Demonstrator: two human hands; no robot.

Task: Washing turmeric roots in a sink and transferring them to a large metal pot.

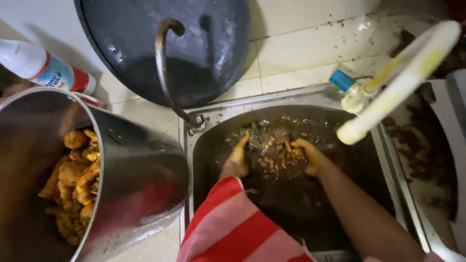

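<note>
— What's in the sink (204,145)?

— Roots (276,153), knobbly and yellow, sitting in muddy water between the two hands. The left hand (239,157) is cupped, fingers curled loosely against the pile; the right hand (310,156) is half closed on the other side, scooping in. Whether either truly grips a piece, I cannot tell.

— How would they handle?

— Hard and light, I'd say, but slick with wet dirt. Best gathered by the handful from underneath, not pinched.

— And around the hands?

— Above the right hand a pale tap (398,82) stained yellow. Beyond the left hand a dark lid (208,43) leans on the tiled wall, its curved handle (165,73) reaching down to the sink rim. Far out past the left arm, a big steel pot (136,174) full of more roots, and a spray bottle (43,68) behind it. The tile counter (301,58) is speckled with dirt.
</note>
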